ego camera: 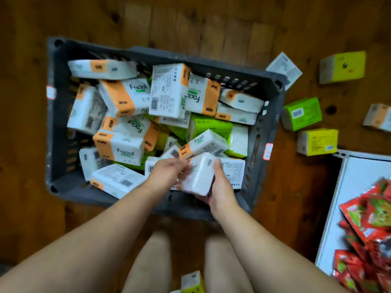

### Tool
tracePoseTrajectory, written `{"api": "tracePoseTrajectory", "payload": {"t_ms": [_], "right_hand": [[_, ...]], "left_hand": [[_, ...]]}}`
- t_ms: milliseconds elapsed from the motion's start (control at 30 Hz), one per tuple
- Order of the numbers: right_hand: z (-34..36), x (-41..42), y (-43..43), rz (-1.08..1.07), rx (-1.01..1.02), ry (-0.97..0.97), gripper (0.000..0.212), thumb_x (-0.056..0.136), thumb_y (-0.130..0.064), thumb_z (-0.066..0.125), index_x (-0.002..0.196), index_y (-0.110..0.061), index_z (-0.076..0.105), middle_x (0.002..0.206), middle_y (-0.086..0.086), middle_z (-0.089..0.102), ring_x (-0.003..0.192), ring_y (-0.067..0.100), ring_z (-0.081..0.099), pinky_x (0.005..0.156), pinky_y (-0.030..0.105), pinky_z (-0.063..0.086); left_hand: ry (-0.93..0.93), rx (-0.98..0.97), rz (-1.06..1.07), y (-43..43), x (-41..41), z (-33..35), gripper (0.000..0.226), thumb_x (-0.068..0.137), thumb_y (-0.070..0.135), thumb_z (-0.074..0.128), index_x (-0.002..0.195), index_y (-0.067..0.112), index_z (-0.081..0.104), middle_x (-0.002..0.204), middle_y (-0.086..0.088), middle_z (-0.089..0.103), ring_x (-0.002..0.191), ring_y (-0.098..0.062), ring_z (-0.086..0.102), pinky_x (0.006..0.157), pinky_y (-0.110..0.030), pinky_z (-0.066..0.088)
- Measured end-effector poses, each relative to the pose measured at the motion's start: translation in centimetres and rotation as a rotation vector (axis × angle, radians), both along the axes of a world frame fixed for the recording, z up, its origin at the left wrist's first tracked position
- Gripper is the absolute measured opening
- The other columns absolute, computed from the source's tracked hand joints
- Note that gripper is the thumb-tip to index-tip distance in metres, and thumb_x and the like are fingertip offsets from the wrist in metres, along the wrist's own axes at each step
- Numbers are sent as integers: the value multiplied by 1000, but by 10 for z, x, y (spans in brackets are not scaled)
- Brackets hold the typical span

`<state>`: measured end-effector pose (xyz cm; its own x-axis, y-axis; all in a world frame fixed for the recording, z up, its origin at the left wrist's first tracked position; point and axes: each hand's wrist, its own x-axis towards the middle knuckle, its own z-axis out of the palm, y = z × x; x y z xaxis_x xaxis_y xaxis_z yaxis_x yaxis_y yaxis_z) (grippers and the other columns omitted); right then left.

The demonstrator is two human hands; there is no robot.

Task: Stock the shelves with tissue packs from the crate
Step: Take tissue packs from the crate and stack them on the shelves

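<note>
1. On the wooden floor (pixel 190 24) sits a dark grey crate (pixel 59 115) with slotted walls, holding a loose heap of tissue packs (pixel 124 98) (mostly white with orange bands and the word "Facial", plus a few green ones lower down).
2. Over the near right corner of the crate, both hands hold one white tissue pack (pixel 197 178), which is tilted and shows a plain white face.
3. The left hand (pixel 169 172) comes in from the left, and its fingers curl round the pack's left edge (the fingertips are too blurred to make out singly).
4. The right hand (pixel 222 187) grips the pack's right side, with the thumb lying on top and the fingers wrapped underneath.
5. Right of the crate, several packs lie on the floor:
   - a white pack (pixel 283 68) just beside the far right corner
   - a yellow pack (pixel 342 66) farther right
   - a green pack (pixel 302 114) near the crate's right wall
   - a second yellow pack (pixel 317 141) nearer than the green one
   - an orange-and-white pack (pixel 378 117) at the right edge of view
6. At the near right, a white shelf (pixel 351 187) carries red snack packets (pixel 368 218).
7. At the near edge, between the person's bare legs (pixel 152 261), lies a yellow-and-white pack (pixel 192 281).
</note>
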<state>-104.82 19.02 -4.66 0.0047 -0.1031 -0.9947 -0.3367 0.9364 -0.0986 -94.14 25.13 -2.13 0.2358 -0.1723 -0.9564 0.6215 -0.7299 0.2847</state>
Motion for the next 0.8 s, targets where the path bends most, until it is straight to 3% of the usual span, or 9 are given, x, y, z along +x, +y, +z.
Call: {"api": "tracePoseTrajectory", "payload": {"t_ms": [67, 133, 200, 300, 333, 400, 467, 667, 800], "right_hand": [[20, 2, -5, -38, 13, -104, 54, 72, -55, 62, 108, -15, 64, 110, 12, 68, 101, 32, 65, 93, 52, 50], [39, 2, -14, 1, -13, -166, 52, 70, -36, 72, 114, -11, 61, 105, 12, 70, 93, 30, 67, 89, 48, 52], [61, 1, -29, 49, -72, -148, 33, 77, -14, 72, 107, -12, 59, 92, 10, 69, 78, 26, 68, 79, 42, 55], [102, 5, -53, 62, -129, -165, 28, 79, -12, 67, 106, -10, 58, 82, 9, 69, 69, 26, 66, 68, 38, 53], [118, 7, -60, 62, -150, -188, 30, 80, -13, 66, 109, -9, 58, 78, 8, 69, 66, 24, 67, 64, 34, 53], [154, 11, -75, 60, -190, -236, 34, 81, -12, 63, 114, -6, 58, 79, 7, 72, 67, 22, 68, 59, 28, 55], [194, 14, -92, 38, -257, -295, 39, 82, -9, 62, 119, -4, 55, 95, 14, 70, 78, 27, 68, 66, 34, 57], [340, 0, -130, -108, -579, -409, 11, 86, 0, 56, 87, -11, 58, 61, -4, 70, 52, 8, 67, 45, 19, 51], [434, -34, -137, -248, -792, -383, 9, 84, -5, 60, 89, -12, 62, 77, 1, 72, 64, 14, 69, 66, 32, 55]], "left_hand": [[-45, -37, -103, -4, 1, 15, 14, 85, 5, 63, 72, 9, 60, 65, -5, 55, 59, -15, 48, 51, -20, 42], [-100, -22, -155, -11, 2, 28, 20, 73, 8, 76, 75, 13, 57, 70, -3, 54, 62, -17, 50, 56, -27, 43], [-195, 16, -238, -22, 7, 49, 56, 53, 31, 83, 99, 15, 56, 94, -4, 56, 84, -21, 56, 73, -37, 52], [-240, 33, -306, -35, 18, 90, 107, 44, 53, 80, 135, 16, 39, 130, -5, 47, 116, -23, 52, 92, -43, 50], [-190, -17, -271, -40, 20, 107, 98, 53, 52, 81, 134, 14, 41, 129, -4, 52, 112, -22, 56, 88, -36, 52], [-83, -137, -213, -51, 22, 145, 42, 79, 38, 70, 111, 14, 57, 109, -2, 65, 91, -17, 64, 72, -25, 53], [-95, -186, -169, -62, 25, 185, 9, 88, 26, 60, 93, 19, 60, 97, -2, 68, 85, -21, 64, 80, -33, 52], [-237, -410, -193, -108, 32, 320, 14, 88, 10, 55, 79, 18, 62, 78, -6, 62, 66, -19, 54, 64, -27, 41], [-268, -648, -364, -147, 13, 413, 11, 90, 14, 57, 88, 17, 67, 94, -15, 68, 82, -27, 62, 83, -46, 52]]}}
